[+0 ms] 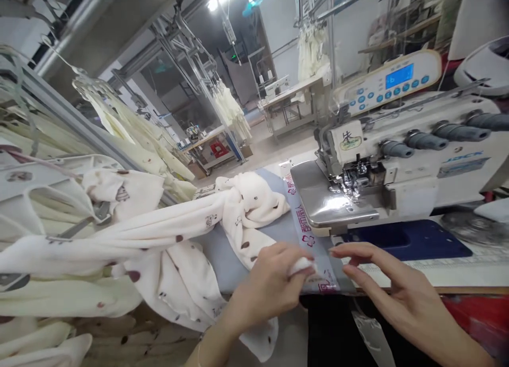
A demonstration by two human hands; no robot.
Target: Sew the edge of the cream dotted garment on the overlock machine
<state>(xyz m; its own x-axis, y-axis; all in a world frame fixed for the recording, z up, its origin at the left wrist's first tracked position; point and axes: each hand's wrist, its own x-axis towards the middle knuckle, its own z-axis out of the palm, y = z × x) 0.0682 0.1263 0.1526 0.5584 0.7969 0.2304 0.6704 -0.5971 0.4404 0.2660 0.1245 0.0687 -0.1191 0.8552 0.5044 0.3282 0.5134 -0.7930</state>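
Observation:
My left hand pinches the edge of a cream printed garment near the front edge of the grey table cover. The garment stretches left from a knotted bunch in front of the sewing machine toward a pile at my left. My right hand hovers just right of the left one, fingers spread and holding nothing, its fingertips close to the pinched fabric. Just beyond both hands stands a white overlock sewing machine, with its metal plate and needle area.
Stacks and hanging rows of cream garments fill the left side on a rack. A control panel sits above the machine. A dark blue mat lies under the machine. Other sewing tables stand across the aisle.

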